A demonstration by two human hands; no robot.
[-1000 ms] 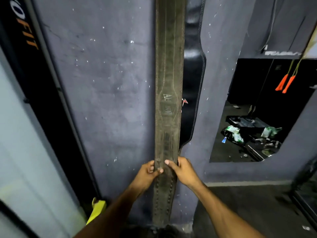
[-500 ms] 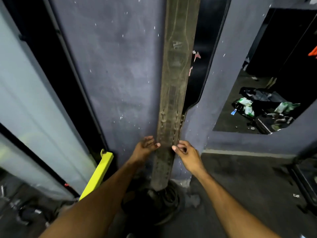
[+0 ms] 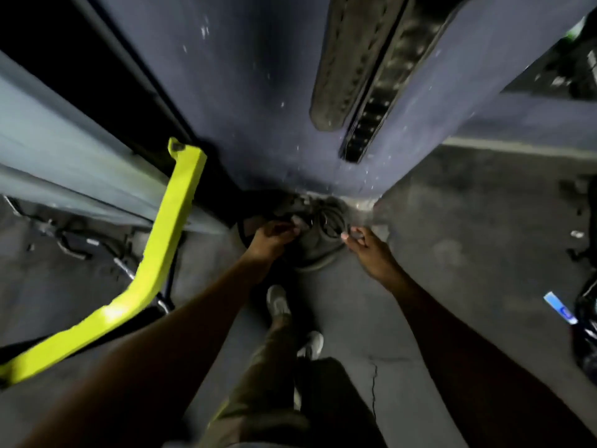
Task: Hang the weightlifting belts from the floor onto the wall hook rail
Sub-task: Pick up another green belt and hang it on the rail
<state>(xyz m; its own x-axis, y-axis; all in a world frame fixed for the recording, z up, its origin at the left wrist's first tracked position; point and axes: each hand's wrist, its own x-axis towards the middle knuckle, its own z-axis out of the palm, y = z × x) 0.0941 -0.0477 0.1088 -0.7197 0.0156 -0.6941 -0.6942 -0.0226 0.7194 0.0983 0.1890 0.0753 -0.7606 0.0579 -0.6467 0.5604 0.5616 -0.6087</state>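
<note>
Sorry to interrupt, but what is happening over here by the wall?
A person is bent over a dark pile of belts on the floor at the foot of the wall. The left hand grips something in the pile, and the right hand reaches in beside it, seeming to pinch a piece; blur hides the details. Two belts already hang on the wall above: a brown belt and a black belt beside it.

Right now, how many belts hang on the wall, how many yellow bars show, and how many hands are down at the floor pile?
Hanging belts: 2, a brown belt and a black belt beside it
Yellow bar: 1
Hands at the floor pile: 2, left hand, right hand
Total: 5
</note>
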